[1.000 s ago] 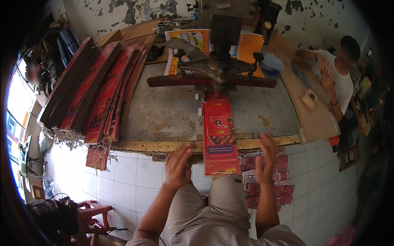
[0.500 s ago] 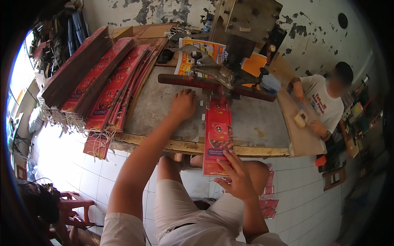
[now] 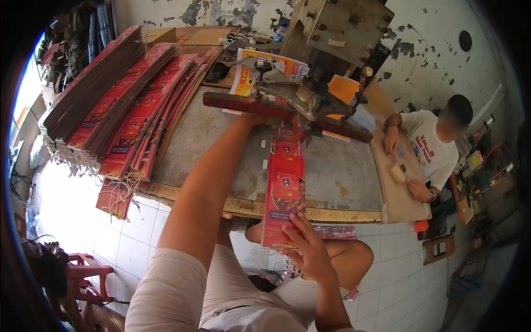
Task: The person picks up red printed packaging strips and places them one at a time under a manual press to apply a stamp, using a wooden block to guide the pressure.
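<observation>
Red printed rectangular strip (image 3: 286,177) lies centre-frame, upper end beneath the long dark-red bar (image 3: 232,103). Right hand (image 3: 311,253): open, fingers extended on strip's lower end. Left hand (image 3: 253,118): mostly hidden, grip indeterminable from here. Likely step: alignment; next calls for clear hands.

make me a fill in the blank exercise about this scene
The right hand touches a printed strip coloured mainly ____.
The left hand, partly hidden by the dark red bar, is ____ from the body than the right.
Stacked strips lie to the ____ of that printed strip.
The co-worker wears a shirt coloured ____.

Missing words: red; farther; left; white
</observation>
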A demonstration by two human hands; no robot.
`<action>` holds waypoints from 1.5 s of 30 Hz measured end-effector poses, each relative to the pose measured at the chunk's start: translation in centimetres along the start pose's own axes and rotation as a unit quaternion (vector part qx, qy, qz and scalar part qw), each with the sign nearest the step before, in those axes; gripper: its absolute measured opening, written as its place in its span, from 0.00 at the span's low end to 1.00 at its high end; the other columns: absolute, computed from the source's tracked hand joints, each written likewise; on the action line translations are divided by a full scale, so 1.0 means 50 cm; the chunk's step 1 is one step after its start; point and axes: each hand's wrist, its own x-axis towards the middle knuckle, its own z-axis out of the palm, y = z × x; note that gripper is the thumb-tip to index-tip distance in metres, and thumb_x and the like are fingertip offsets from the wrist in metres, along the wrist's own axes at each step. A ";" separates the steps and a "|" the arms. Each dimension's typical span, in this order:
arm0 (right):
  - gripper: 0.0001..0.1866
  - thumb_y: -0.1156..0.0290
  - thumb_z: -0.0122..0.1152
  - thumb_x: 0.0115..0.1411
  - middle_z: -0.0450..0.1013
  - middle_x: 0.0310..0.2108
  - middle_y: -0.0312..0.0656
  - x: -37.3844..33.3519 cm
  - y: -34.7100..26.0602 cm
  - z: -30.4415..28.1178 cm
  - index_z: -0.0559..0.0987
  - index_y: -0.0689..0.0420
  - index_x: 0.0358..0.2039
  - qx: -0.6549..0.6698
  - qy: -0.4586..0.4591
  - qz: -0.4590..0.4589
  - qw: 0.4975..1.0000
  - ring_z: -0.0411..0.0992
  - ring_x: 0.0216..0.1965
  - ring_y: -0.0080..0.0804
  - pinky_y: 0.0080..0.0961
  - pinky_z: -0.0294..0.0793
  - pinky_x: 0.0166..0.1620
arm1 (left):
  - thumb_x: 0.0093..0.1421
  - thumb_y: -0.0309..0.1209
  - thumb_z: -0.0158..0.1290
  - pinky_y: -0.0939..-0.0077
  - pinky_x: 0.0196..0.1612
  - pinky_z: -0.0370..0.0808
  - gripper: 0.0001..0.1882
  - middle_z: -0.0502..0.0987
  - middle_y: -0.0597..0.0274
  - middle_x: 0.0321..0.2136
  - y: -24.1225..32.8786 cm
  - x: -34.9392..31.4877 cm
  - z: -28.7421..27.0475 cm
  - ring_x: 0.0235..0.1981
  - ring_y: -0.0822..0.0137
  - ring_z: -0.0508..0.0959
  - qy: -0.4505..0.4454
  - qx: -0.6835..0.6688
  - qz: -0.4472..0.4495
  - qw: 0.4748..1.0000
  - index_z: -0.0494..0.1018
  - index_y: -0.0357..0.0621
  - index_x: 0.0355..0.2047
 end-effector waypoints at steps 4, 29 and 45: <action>0.34 0.55 0.75 0.63 0.68 0.75 0.50 0.016 0.013 -0.012 0.80 0.54 0.67 -0.033 -0.008 -0.004 0.999 0.64 0.76 0.56 0.55 0.67 0.73 | 0.72 0.41 0.49 0.40 0.73 0.65 0.24 0.72 0.36 0.68 -0.019 0.024 0.012 0.70 0.36 0.71 0.001 -0.006 -0.005 1.000 0.76 0.52 0.66; 0.28 0.59 0.67 0.72 0.68 0.74 0.51 0.153 0.151 -0.003 0.78 0.58 0.68 -0.051 0.043 -0.002 0.998 0.62 0.77 0.54 0.55 0.63 0.76 | 0.73 0.34 0.49 0.44 0.71 0.70 0.26 0.76 0.30 0.63 0.028 -0.187 -0.038 0.66 0.35 0.75 -0.027 -0.209 -0.010 0.978 0.71 0.34 0.67; 0.29 0.61 0.74 0.65 0.71 0.71 0.49 0.162 0.134 0.024 0.81 0.58 0.65 -0.061 0.072 -0.042 0.995 0.66 0.75 0.53 0.52 0.67 0.75 | 0.70 0.46 0.61 0.44 0.79 0.59 0.30 0.75 0.58 0.71 0.272 -0.603 -0.142 0.75 0.50 0.69 0.134 -0.093 0.108 0.981 0.77 0.44 0.68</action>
